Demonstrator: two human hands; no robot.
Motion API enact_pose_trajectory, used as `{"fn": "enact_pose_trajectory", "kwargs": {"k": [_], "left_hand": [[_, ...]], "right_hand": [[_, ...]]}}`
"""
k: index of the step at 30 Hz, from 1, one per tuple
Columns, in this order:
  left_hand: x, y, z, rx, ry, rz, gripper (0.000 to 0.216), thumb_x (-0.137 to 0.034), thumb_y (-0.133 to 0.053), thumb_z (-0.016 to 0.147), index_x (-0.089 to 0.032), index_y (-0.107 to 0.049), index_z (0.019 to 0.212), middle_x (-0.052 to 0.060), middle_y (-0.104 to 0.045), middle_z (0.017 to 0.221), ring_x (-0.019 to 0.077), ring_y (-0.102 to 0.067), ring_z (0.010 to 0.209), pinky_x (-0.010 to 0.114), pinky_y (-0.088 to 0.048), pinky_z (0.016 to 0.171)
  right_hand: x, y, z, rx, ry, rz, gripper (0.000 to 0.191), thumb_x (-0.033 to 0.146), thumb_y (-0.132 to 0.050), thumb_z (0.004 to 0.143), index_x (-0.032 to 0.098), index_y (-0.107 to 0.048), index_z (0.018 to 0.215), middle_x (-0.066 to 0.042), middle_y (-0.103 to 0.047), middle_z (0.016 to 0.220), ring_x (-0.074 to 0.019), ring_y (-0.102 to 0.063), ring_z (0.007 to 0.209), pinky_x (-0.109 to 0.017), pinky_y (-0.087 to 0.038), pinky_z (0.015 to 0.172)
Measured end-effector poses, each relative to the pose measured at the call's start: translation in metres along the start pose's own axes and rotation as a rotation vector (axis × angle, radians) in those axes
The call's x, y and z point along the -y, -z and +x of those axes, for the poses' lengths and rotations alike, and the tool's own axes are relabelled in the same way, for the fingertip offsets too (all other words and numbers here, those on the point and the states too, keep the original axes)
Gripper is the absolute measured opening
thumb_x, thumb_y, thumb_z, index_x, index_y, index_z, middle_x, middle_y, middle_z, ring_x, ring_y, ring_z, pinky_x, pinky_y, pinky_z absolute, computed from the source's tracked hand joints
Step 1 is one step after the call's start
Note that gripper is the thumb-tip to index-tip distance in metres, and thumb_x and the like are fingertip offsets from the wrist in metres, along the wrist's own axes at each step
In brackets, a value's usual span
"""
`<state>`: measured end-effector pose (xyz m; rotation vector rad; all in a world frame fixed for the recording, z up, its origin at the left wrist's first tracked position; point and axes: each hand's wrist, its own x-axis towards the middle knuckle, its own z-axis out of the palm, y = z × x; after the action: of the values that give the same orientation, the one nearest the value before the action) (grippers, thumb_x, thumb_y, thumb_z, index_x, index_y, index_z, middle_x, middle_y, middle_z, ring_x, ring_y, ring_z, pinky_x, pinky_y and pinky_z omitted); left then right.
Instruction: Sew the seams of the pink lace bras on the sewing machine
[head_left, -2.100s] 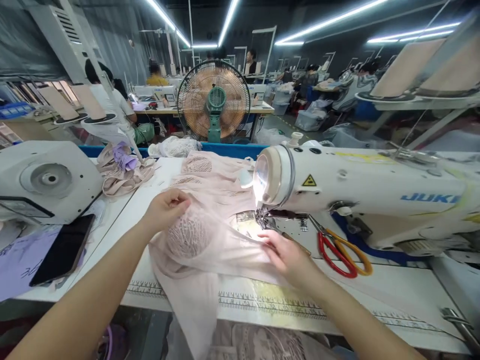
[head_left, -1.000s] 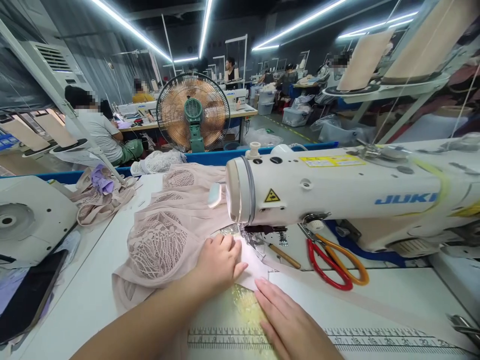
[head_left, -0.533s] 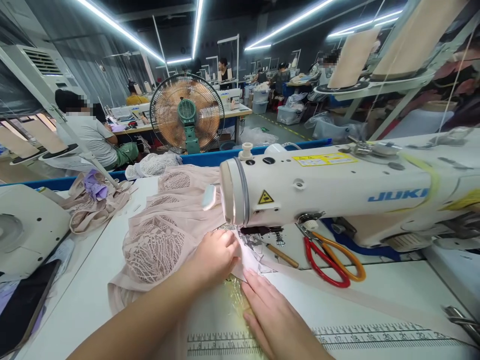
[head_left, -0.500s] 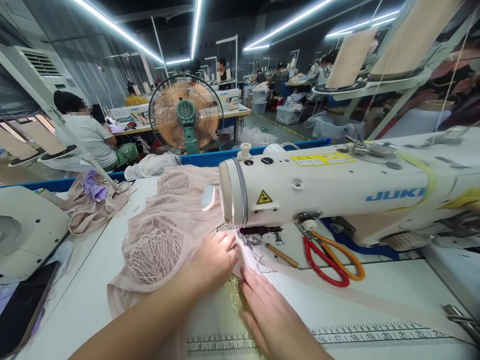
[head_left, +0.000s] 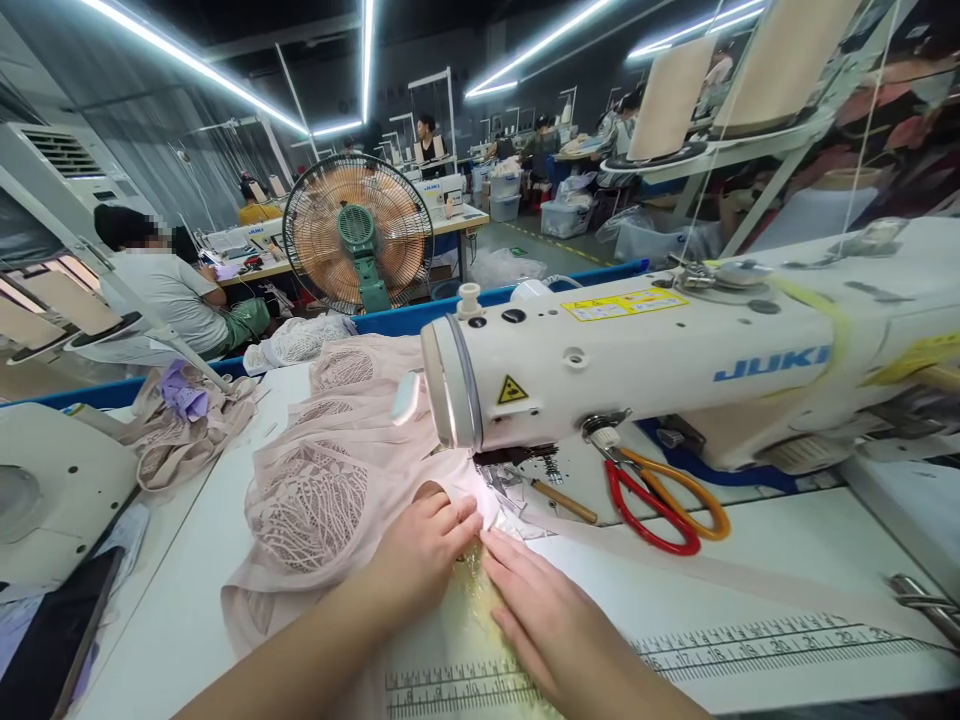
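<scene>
A beige lace bra [head_left: 311, 505] lies left of the sewing machine head [head_left: 457, 385], its edge running under the machine. My left hand [head_left: 424, 545] is closed on that edge, fingers bent, just in front of the needle area. Close beside it, my right hand [head_left: 544, 610] lies with its fingers stretched out flat, the fingertips touching the fabric edge; its thumb is mostly hidden. A narrow beige strip [head_left: 675, 562] of fabric runs across the table to the machine. The needle itself is hidden behind the machine head.
Red-and-orange-handled scissors [head_left: 652, 510] and a wooden-handled tool [head_left: 562, 500] lie under the machine arm. A printed ruler [head_left: 750, 645] crosses the front. Left are a dark phone-like slab [head_left: 56, 640] and a heap of beige straps [head_left: 161, 450]. A fan [head_left: 356, 235] stands beyond.
My left hand has drawn back slightly from the needle area, its fingers now nearer my right fingertips. The fabric edge has shifted with it. The view has swung slightly.
</scene>
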<state>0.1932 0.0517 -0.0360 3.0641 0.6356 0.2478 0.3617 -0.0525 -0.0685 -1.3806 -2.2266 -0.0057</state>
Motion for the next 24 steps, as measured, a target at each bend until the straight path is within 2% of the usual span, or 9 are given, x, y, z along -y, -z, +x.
{"fn": "enact_pose_trajectory", "kwargs": {"k": [4, 10, 16, 21, 24], "left_hand": [[0.01, 0.0, 0.004, -0.024, -0.047, 0.029, 0.04, -0.007, -0.043, 0.08, -0.015, -0.054, 0.117, 0.008, -0.057, 0.124, 0.0198, -0.054, 0.092, 0.034, -0.045, 0.083], [0.024, 0.003, 0.011, 0.049, -0.013, 0.072, 0.039, -0.009, -0.039, 0.085, -0.016, -0.053, 0.121, 0.007, -0.055, 0.128, 0.0209, -0.052, 0.096, 0.034, -0.046, 0.084], [0.035, 0.002, 0.018, 0.062, -0.008, 0.112, 0.039, -0.009, -0.039, 0.086, -0.016, -0.052, 0.123, 0.009, -0.053, 0.128, 0.022, -0.053, 0.099, 0.036, -0.047, 0.085], [0.041, 0.005, 0.025, 0.088, 0.037, 0.136, 0.037, -0.007, -0.039, 0.086, -0.012, -0.053, 0.121, 0.012, -0.061, 0.113, 0.0229, -0.052, 0.103, 0.036, -0.045, 0.088], [0.045, 0.004, 0.029, 0.098, 0.052, 0.16, 0.037, -0.007, -0.04, 0.086, -0.011, -0.053, 0.12, 0.013, -0.062, 0.109, 0.0241, -0.052, 0.105, 0.038, -0.044, 0.089]], "right_hand": [[-0.009, 0.007, -0.013, -0.017, -0.012, -0.018, 0.036, 0.016, -0.042, 0.085, 0.006, -0.059, 0.115, -0.017, -0.056, 0.124, -0.025, -0.054, 0.114, -0.036, -0.052, 0.089], [-0.01, 0.011, -0.018, -0.036, -0.053, -0.004, 0.033, 0.015, -0.043, 0.084, 0.01, -0.061, 0.111, -0.014, -0.056, 0.124, -0.0234, -0.053, 0.115, -0.035, -0.051, 0.091], [-0.01, 0.009, -0.018, -0.037, -0.05, -0.021, 0.032, 0.015, -0.043, 0.085, 0.009, -0.06, 0.111, -0.015, -0.056, 0.124, -0.0234, -0.052, 0.116, -0.035, -0.051, 0.091], [-0.011, 0.009, -0.022, -0.013, -0.048, -0.039, 0.031, 0.015, -0.043, 0.085, 0.01, -0.06, 0.111, -0.014, -0.057, 0.124, -0.0233, -0.052, 0.116, -0.035, -0.051, 0.091], [-0.01, 0.01, -0.02, -0.081, -0.029, -0.042, 0.029, 0.013, -0.043, 0.084, 0.009, -0.06, 0.108, -0.015, -0.058, 0.122, -0.0246, -0.054, 0.114, -0.036, -0.052, 0.088]]}}
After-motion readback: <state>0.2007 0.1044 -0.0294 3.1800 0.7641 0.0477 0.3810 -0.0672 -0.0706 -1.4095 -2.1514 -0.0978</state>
